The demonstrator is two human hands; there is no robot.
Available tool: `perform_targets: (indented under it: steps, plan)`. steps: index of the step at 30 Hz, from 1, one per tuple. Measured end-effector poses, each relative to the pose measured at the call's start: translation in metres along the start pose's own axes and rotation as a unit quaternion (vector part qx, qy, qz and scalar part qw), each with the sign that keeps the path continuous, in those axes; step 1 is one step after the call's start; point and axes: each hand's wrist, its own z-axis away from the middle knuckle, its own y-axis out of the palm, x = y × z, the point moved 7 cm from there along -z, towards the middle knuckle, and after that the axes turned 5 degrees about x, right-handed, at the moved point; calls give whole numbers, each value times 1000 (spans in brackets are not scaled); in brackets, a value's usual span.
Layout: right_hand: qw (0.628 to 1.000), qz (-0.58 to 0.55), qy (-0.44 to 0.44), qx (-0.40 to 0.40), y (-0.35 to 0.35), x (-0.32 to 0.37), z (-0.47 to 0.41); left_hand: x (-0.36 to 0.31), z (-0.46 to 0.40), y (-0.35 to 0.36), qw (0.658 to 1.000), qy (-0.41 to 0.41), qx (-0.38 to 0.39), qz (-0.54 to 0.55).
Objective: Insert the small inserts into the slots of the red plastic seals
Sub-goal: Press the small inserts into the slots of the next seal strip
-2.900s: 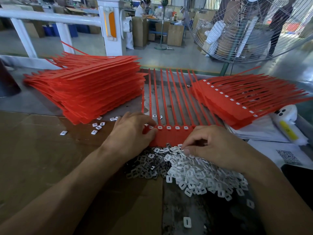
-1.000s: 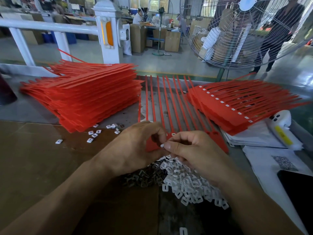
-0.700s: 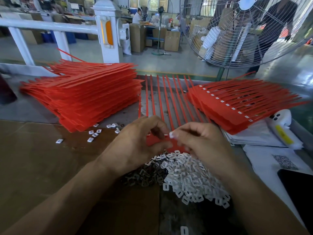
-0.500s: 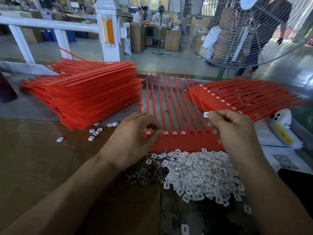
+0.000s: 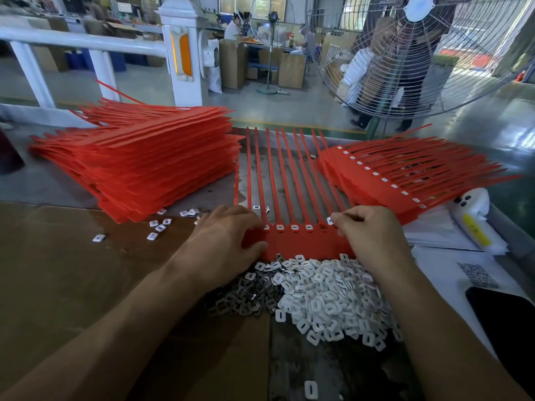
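A red strip of joined seals point(image 5: 301, 241) lies flat before me, its thin tails pointing away. Several of its slots hold white inserts. My left hand point(image 5: 223, 241) holds the strip's left end, thumb on its near edge. My right hand point(image 5: 367, 235) pinches a small white insert point(image 5: 329, 220) at the strip's right end, just over the row of slots. A heap of loose white inserts point(image 5: 327, 299) lies right below the strip, with darker metal pieces point(image 5: 243, 296) at its left.
A tall stack of red seals point(image 5: 139, 163) sits at the left, a lower stack point(image 5: 405, 175) with inserts fitted at the right. Stray inserts point(image 5: 157, 227) lie by the left stack. A white scanner point(image 5: 474, 218), papers, a dark phone point(image 5: 506, 322) sit at right. A fan stands behind.
My right hand has come down from above the right stack to the strip's right end, still pinching the insert. My left hand stays on the left end.
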Motion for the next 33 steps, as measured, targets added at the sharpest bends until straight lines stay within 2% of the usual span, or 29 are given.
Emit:
perform_targets:
  steps: [11,33]
  plan:
    - [996,78,33,2,16,0,-9,-2,1,2,1000,8,5,0]
    - [993,106,58,-1,16,1,-11,-4,0,4,1000,6,19,-4]
